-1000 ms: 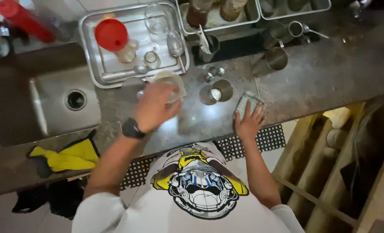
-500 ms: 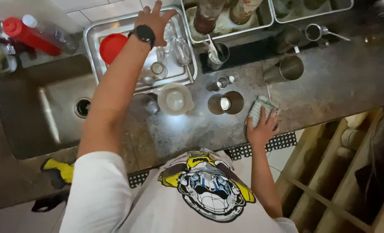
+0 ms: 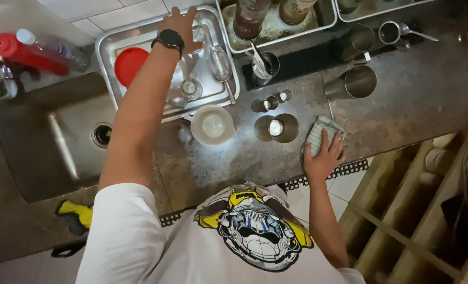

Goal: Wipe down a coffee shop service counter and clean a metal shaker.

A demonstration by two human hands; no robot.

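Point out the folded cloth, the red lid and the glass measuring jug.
folded cloth (image 3: 321, 131): head view, bare part above the right hand's fingers.
red lid (image 3: 129, 64): head view, its centre.
glass measuring jug (image 3: 213, 125): head view, its base.

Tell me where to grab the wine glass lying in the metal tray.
Take the wine glass by its stem, coming from the counter side. It lies on its side in the metal tray, stem pointing toward the tray's near edge, clear of the left hand.

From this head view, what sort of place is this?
Probably a bar's prep counter: metal cocktail shaker tins, small steel jiggers, a stemmed glass in the steel drying tray, beside a sink.
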